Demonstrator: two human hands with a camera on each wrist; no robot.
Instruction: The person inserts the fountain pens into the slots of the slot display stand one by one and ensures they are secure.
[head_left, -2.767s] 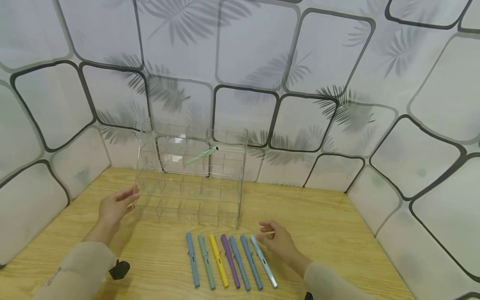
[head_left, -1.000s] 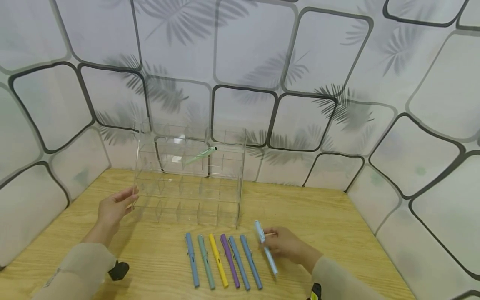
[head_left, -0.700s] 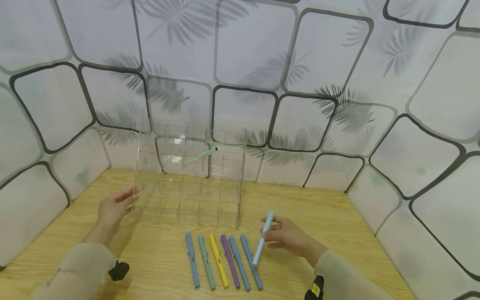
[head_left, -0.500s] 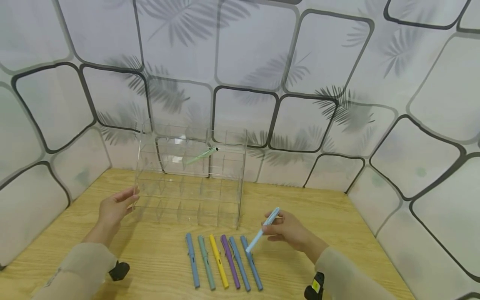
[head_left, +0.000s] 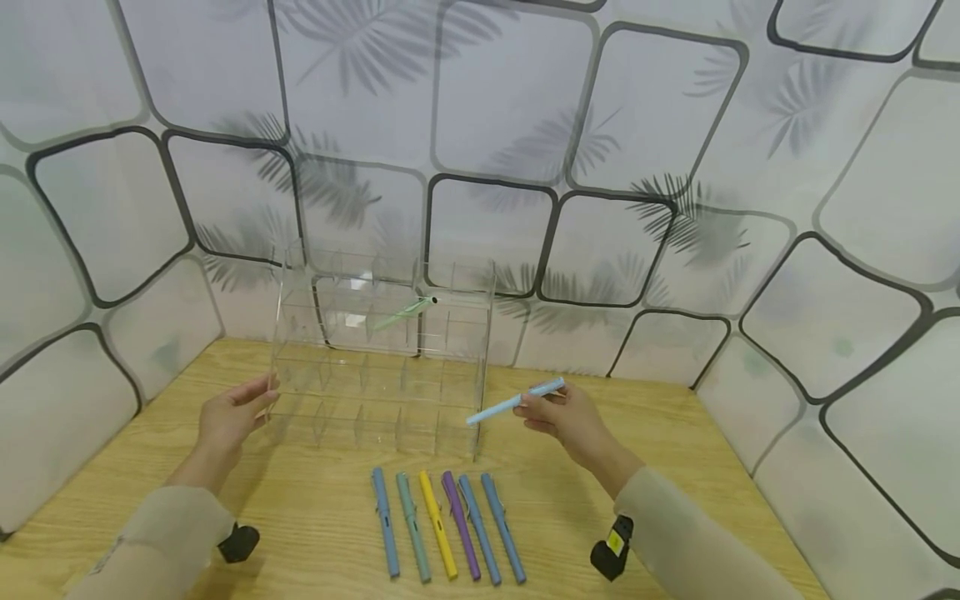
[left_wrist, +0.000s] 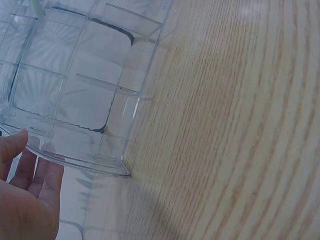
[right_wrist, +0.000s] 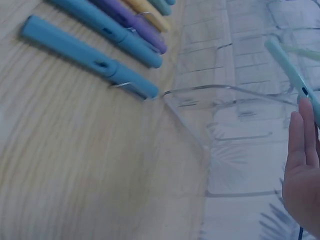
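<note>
A clear acrylic rack (head_left: 382,385) with stepped compartments stands upright on the table. My left hand (head_left: 234,412) holds its left side edge; in the left wrist view the thumb and fingers (left_wrist: 49,185) of that hand lie at the rim. My right hand (head_left: 566,421) pinches a light blue pen (head_left: 498,408) in the air, its lower end in front of the rack's right side. In the right wrist view this pen (right_wrist: 287,67) points away from the fingertips. A light green pen (head_left: 405,312) lies slanted in an upper tier of the rack.
In front of the rack several pens lie side by side: a blue pen (head_left: 386,523), a green pen (head_left: 414,527), a yellow pen (head_left: 438,523), a purple pen (head_left: 461,525) and two more blue pens (head_left: 504,527) at the right. A patterned curtain (head_left: 510,125) encloses the wooden table (head_left: 637,467).
My right hand took the light blue pen from the right end of the row, lifted it, turned it and brought it up beside the rack. My left hand stays at the rack's edge.
</note>
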